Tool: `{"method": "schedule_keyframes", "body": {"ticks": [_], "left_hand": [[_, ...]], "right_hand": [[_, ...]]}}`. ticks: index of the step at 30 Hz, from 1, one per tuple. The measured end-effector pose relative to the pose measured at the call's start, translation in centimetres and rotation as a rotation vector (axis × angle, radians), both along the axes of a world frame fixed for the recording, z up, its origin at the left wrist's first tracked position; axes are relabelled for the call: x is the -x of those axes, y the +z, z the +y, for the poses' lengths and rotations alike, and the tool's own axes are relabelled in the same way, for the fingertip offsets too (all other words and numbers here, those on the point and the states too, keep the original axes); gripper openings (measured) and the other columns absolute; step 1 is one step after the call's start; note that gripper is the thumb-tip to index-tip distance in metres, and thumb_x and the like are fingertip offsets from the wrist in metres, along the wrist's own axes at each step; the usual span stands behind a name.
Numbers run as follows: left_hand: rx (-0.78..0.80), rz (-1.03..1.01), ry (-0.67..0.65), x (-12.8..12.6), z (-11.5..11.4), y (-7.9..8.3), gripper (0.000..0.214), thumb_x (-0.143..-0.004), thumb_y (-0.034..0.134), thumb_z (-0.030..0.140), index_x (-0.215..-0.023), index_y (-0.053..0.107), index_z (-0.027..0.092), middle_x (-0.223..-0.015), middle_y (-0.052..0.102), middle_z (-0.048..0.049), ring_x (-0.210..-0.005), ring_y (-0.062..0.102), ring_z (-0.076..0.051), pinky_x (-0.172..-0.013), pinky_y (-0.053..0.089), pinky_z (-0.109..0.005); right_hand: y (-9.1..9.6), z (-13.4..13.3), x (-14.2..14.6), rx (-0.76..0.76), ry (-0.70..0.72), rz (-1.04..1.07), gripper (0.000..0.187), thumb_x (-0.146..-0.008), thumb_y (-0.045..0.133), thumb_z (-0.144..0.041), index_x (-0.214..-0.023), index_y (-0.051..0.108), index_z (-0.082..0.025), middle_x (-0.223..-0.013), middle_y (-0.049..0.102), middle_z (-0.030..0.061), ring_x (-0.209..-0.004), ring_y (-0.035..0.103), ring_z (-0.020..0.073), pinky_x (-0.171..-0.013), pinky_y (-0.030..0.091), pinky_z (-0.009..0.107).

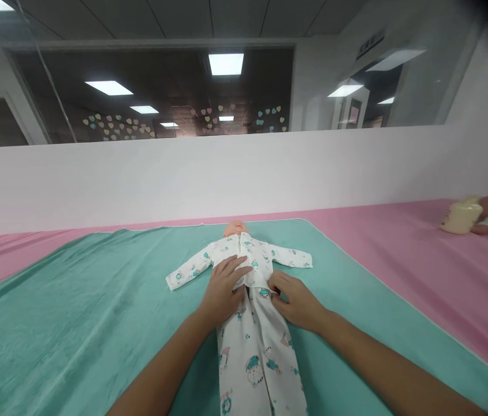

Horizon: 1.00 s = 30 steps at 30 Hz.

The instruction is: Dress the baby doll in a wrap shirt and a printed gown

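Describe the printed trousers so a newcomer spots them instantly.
Find the teal cloth sheet spread over pink cloth. On it lies a peach doll in a white, patterned, long-sleeved fabric top; below that top's hem are the white, patterned, long-legged fabric trousers. Unlike the top, which has outspread sleeves, they run down to the picture's bottom edge.

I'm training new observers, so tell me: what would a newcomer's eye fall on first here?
Probably the printed outfit in the middle of the teal blanket, with a doll's head at its far end and the left hand and right hand at its waist. Next, the pale bottle at far right, against the pink cloth. Bright lights in the window, above the white wall, also stand out.
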<state>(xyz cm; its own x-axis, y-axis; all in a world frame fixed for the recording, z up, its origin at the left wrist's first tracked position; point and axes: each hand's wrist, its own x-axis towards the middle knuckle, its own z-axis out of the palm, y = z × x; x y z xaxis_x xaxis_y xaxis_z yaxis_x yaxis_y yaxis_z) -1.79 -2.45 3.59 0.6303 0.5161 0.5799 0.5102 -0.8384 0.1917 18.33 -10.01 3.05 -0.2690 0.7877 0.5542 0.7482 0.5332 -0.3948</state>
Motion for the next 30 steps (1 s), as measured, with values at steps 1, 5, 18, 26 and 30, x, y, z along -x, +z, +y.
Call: {"method": "schedule_keyframes", "body": {"ticks": [1, 5, 18, 26, 30], "left_hand": [[-0.006, -0.014, 0.010, -0.2, 0.2, 0.0, 0.042, -0.079, 0.045, 0.009, -0.114, 0.054, 0.030, -0.134, 0.045, 0.0016, -0.128, 0.032, -0.023, -0.103, 0.029, -0.044], [-0.055, -0.090, -0.006, -0.6, 0.5, 0.2, 0.017, -0.085, 0.047, 0.018, -0.093, 0.060, 0.024, -0.120, 0.057, 0.0000, -0.118, 0.041, -0.021, -0.097, 0.035, -0.041], [0.075, -0.199, -0.175, -0.6, -1.1, 0.5, 0.020, -0.089, 0.044, 0.026, -0.085, 0.063, 0.020, -0.094, 0.065, -0.0025, -0.093, 0.055, -0.017, -0.086, 0.038, -0.033], [0.695, -0.647, 0.004, -0.5, -0.7, 0.9, 0.044, -0.086, 0.042, 0.042, -0.053, 0.054, 0.017, -0.045, 0.051, 0.0013, -0.048, 0.048, -0.011, -0.055, 0.039, -0.024], [0.727, -0.842, 0.090, -0.2, 3.1, 2.5, 0.036, -0.081, 0.047, 0.044, -0.059, 0.055, 0.017, -0.043, 0.044, 0.0039, -0.045, 0.042, -0.009, -0.051, 0.037, -0.021]], "right_hand": [[0.0, 0.1, 0.0, 0.009, 0.017, 0.007, 0.017, -0.070, 0.040, -0.004, -0.069, 0.035, -0.021, -0.071, 0.041, -0.0019, -0.064, 0.038, 0.0127, -0.058, 0.032, 0.026], [-0.2, 0.4, -0.5, 0.139, 0.091, 0.089, 0.016, -0.070, 0.042, -0.005, -0.069, 0.038, -0.021, -0.071, 0.043, -0.0025, -0.063, 0.038, 0.0118, -0.058, 0.032, 0.025], [4.8, 11.2, 2.4, 0.267, -0.418, 0.057, 0.032, -0.085, 0.038, -0.040, -0.088, 0.058, -0.016, -0.094, 0.062, 0.0083, -0.090, 0.055, 0.0190, -0.075, 0.041, 0.029], [5.8, 16.9, 4.2, 0.434, -0.524, -0.086, 0.041, -0.081, 0.041, -0.046, -0.091, 0.065, -0.014, -0.098, 0.066, 0.0158, -0.090, 0.060, 0.0280, -0.071, 0.042, 0.034], [6.1, 17.6, 4.6, 0.455, -0.502, -0.131, 0.038, -0.073, 0.052, -0.050, -0.086, 0.068, -0.018, -0.093, 0.068, 0.0127, -0.090, 0.061, 0.0282, -0.073, 0.042, 0.035]]}}
